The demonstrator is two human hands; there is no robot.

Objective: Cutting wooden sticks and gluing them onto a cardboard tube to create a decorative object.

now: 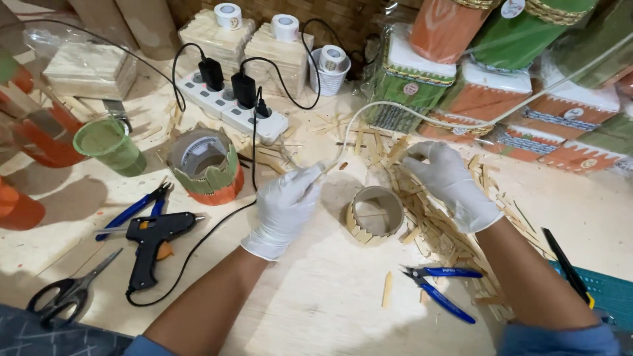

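Both hands wear white gloves. The left hand [285,209] is closed around a slim white pen-like tool [321,169] whose white cord [422,109] loops up and away to the right; the tool's tip points toward the upper right, above the ring. The right hand [452,184] lies with its fingers spread loosely on a heap of short wooden sticks [432,221] — whether it has pinched one up I cannot tell.

Between the two hands, on the pale wooden tabletop [330,296], stands a cardboard ring [374,215] with sticks glued upright around part of its outside. It sits just below the tool's tip, nearer the left hand's knuckles, and touches the edge of the stick heap on its right.

To the left lie a black glue gun [157,240], blue-handled pliers [135,208] and scissors [69,290]. A second pair of blue-handled cutters [442,287] lies below the ring — one loose stick [387,289] beside them. A white power strip [231,105] sits at the back.
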